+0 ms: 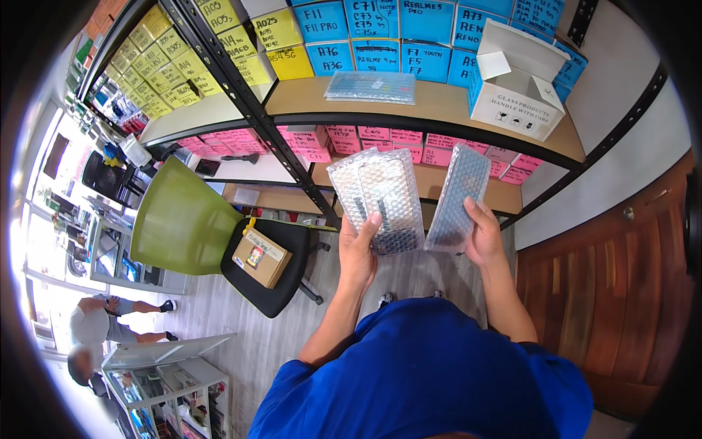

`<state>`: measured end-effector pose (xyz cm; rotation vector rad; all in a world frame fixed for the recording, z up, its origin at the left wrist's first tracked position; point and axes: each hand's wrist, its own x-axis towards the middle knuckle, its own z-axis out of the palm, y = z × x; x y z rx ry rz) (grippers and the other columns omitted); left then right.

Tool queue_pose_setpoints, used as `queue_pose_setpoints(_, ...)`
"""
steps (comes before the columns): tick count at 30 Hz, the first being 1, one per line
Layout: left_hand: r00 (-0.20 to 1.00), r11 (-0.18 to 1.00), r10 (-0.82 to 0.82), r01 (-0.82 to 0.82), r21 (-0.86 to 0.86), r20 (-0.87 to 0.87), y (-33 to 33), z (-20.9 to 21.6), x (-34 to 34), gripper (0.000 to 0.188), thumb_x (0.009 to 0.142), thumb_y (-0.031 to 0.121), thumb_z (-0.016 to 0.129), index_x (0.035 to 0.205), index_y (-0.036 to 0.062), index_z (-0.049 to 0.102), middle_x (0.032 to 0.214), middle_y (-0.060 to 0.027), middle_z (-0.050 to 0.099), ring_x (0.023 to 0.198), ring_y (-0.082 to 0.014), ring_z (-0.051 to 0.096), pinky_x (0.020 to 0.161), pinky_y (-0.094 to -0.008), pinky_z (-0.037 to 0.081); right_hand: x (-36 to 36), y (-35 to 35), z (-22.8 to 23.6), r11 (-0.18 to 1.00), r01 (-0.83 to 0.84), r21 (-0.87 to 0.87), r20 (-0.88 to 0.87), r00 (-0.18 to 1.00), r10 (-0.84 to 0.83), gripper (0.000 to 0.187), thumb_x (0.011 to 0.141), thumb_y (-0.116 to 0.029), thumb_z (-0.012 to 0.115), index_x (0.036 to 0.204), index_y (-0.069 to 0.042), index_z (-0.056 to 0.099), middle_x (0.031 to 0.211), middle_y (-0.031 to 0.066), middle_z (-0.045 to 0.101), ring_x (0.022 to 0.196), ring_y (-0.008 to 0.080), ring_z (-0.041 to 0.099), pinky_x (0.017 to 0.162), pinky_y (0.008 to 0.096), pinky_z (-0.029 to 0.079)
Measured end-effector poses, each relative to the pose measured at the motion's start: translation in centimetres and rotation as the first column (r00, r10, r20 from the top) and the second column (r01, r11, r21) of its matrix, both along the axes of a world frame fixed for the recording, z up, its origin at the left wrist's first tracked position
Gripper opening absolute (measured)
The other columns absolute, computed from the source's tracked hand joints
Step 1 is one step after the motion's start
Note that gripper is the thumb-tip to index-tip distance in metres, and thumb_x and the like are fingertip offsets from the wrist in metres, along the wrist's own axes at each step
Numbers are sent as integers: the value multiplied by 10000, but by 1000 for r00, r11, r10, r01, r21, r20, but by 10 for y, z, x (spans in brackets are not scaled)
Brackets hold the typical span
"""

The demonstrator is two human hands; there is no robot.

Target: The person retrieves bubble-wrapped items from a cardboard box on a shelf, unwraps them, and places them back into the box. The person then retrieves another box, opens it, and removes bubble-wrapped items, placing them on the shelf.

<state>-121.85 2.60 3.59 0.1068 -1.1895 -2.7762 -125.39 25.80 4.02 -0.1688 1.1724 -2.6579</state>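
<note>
– Since both hands are full, which step would you call this?

– Holding and looking over, I'd say. The left grip point(357, 249) is clamped on a silvery bubble-wrap bundle point(380, 186), thumb across the near face. The right grip point(482, 234) is pinched on a bluish bubble-wrap pack point(461, 190) by its near right edge. Can't see the fingers tucked behind either one, tbh.

– So where do the wraps sit, exactly?

– The bundle sticks up and out to the right from the left grip, tilted a bit. The pack rises up and left of the right grip, top end leaning right. They're just beside each other between the grips, with a gap that narrows toward the near corners. Can't tell if those touch.

– And what's past the grips?

– Straight beyond them, a shelf point(292, 99) with a flat stack of bubble-wrapped sheets point(371, 86), plus an open white box point(515, 110) beyond the right grip.

– What does the next move call for?

– My guess: a snug but gentle hold. The bundle looks like more than one layer, so it could slip apart if the left thumb eases off.
</note>
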Motion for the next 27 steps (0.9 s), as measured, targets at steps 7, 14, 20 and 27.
queue_pose_setpoints(7,999,957,5,-16,-290,-41,8,9,-7,469,972,151,686,1390,37,506,1315,-67,612,1181,-174,592,1041,-347,448,15,-23,9,892,57,447,-197,980,37,374,1015,-246,641,1296,-1,617,1264,63,648,1113,151,601,1029,317,438)
queue_pose_setpoints(14,995,990,-3,-12,-142,-103,10,14,-12,468,1074,334,532,1429,32,490,1333,-56,597,1207,-162,567,1057,-351,428,9,-18,4,995,98,-33,28,995,-97,451,1012,-246,616,1361,27,534,1257,119,658,1144,224,643,1000,376,515)
queue_pose_setpoints(20,994,987,-28,11,-163,-103,8,18,-12,480,1078,335,514,1443,24,481,1360,-58,581,1221,-163,555,1068,-350,413,6,-7,9,986,142,-82,-27,989,-145,498,1007,-272,624,1385,29,505,1301,139,639,1166,243,643,1012,390,516)
queue_pose_setpoints(27,986,918,-122,67,-391,-117,15,34,-8,484,1053,329,569,1395,-9,514,1312,-72,603,1192,-147,545,1059,-320,399,10,-23,29,921,232,314,-168,968,-186,517,1007,-292,645,1402,14,511,1318,86,607,1183,164,569,1048,325,431)
